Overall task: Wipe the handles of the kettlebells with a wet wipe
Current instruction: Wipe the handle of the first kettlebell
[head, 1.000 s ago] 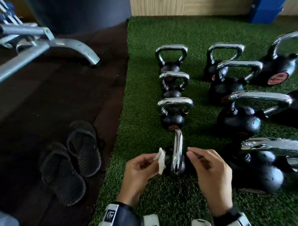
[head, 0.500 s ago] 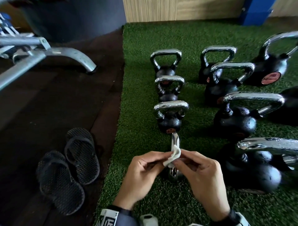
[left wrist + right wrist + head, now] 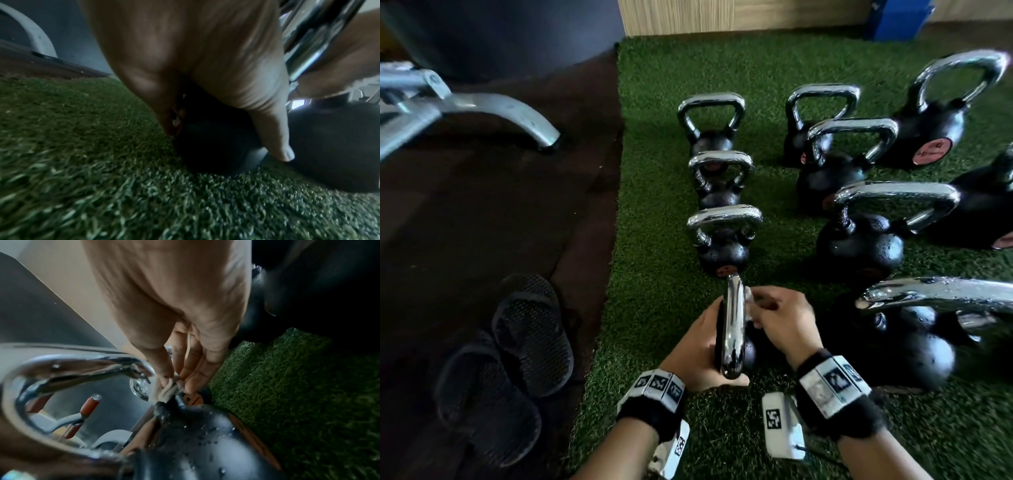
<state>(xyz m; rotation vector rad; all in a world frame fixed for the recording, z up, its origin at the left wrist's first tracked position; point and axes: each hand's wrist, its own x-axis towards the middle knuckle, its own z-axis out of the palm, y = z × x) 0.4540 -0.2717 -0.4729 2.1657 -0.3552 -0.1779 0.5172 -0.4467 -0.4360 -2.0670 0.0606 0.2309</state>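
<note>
On a patch of green artificial turf (image 3: 671, 171), a person works on the nearest kettlebell (image 3: 736, 353) in a column of small ones, its chrome handle (image 3: 734, 322) turned edge-on to the head camera. The left hand (image 3: 700, 353) cups the black ball from the side away from the bigger weights, fingers (image 3: 275, 142) lying straight down its surface and the thumb against the handle's near end. The right hand (image 3: 780, 318), on the other side of the handle, pinches a crumpled white wet wipe (image 3: 169, 390) between thumb and fingertips, pressed where the handle's far leg meets the ball. Droplets speckle the ball in the right wrist view. Beyond this kettlebell, three more small kettlebells (image 3: 722, 240) stand in line. Larger kettlebells (image 3: 866, 236) with broad chrome handles stand beside the right hand and further back. Off the turf's edge, on the dark floor past the left hand, lie a pair of black slippers (image 3: 517, 359); further off stands a grey metal equipment leg (image 3: 517, 113).
</note>
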